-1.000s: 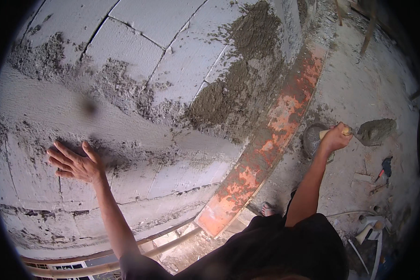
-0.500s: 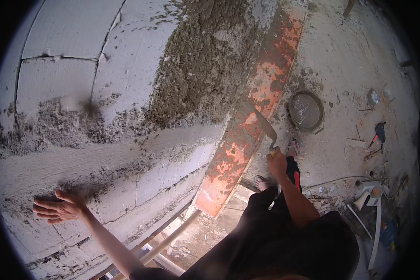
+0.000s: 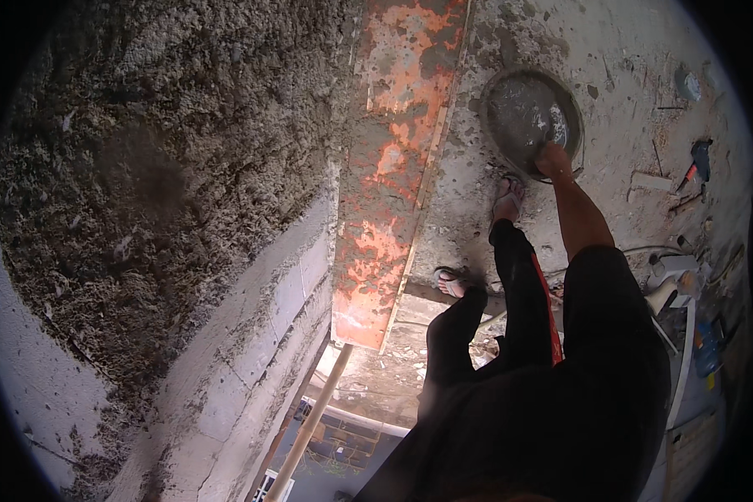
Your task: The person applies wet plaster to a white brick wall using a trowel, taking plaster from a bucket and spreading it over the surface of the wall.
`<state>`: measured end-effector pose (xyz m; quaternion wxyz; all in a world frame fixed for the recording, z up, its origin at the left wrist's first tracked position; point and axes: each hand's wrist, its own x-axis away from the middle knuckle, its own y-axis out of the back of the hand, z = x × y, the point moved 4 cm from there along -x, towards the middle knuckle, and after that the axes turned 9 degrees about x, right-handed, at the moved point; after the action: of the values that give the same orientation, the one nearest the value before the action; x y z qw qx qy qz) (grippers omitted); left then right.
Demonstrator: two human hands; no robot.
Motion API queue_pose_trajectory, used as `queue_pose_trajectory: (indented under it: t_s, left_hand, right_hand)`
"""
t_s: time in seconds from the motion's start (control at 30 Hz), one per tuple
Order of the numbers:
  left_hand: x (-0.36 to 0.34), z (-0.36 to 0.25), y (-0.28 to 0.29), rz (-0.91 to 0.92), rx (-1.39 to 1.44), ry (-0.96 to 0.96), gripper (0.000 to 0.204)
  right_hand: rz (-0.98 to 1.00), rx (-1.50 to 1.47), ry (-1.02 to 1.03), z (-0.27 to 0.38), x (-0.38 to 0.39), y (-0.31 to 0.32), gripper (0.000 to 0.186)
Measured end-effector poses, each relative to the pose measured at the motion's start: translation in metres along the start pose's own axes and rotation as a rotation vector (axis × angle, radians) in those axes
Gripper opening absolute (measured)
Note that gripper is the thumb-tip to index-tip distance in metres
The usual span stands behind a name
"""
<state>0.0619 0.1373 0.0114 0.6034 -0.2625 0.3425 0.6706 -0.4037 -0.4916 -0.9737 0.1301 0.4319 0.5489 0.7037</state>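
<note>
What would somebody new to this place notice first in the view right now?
Probably the long orange board, smeared with grey, running down from the top edge near the middle. Left of it, a broad patch of rough, dark mortar covers much of the wall. At upper right, the person's right hand reaches into a round basin on the floor; whether it holds anything is unclear.

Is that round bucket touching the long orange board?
Apart: the head view shows a strip of floor between the bucket and the orange board.
</note>
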Motion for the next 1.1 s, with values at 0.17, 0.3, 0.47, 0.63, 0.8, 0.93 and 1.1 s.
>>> queue_pose_trajectory:
  t_s: [0.17, 0.3, 0.47, 0.63, 0.8, 0.93, 1.1]
  left_hand:
    - [-0.024, 0.007, 0.027, -0.032, -0.03, -0.086, 0.088]
    - [-0.011, 0.034, 0.032, -0.049, -0.045, -0.059, 0.088]
    - [0.027, 0.052, 0.046, -0.038, -0.112, 0.085, 0.087]
    - [0.007, 0.006, 0.051, 0.001, -0.098, 0.236, 0.085]
    - [0.008, 0.018, 0.057, -0.008, -0.015, 0.296, 0.087]
    - [0.023, 0.018, 0.059, 0.021, 0.0, 0.3, 0.088]
    - [0.007, 0.005, 0.062, -0.002, 0.031, 0.311, 0.088]
  right_hand:
    - [0.485, -0.723, -0.256, 0.061, 0.046, 0.042, 0.023]
    - [0.466, -1.135, -0.267, 0.049, 0.091, 0.091, 0.02]
    - [0.201, -1.294, -0.238, 0.063, 0.158, 0.204, 0.014]
    - [0.059, -1.834, -0.18, 0.102, 0.249, 0.366, 0.017]
    - [-0.504, -2.066, -0.126, 0.116, 0.314, 0.537, 0.023]
    - [-0.944, -1.923, -0.303, 0.151, 0.285, 0.611, 0.016]
    - [-1.341, -1.598, -0.549, 0.23, 0.193, 0.661, 0.031]
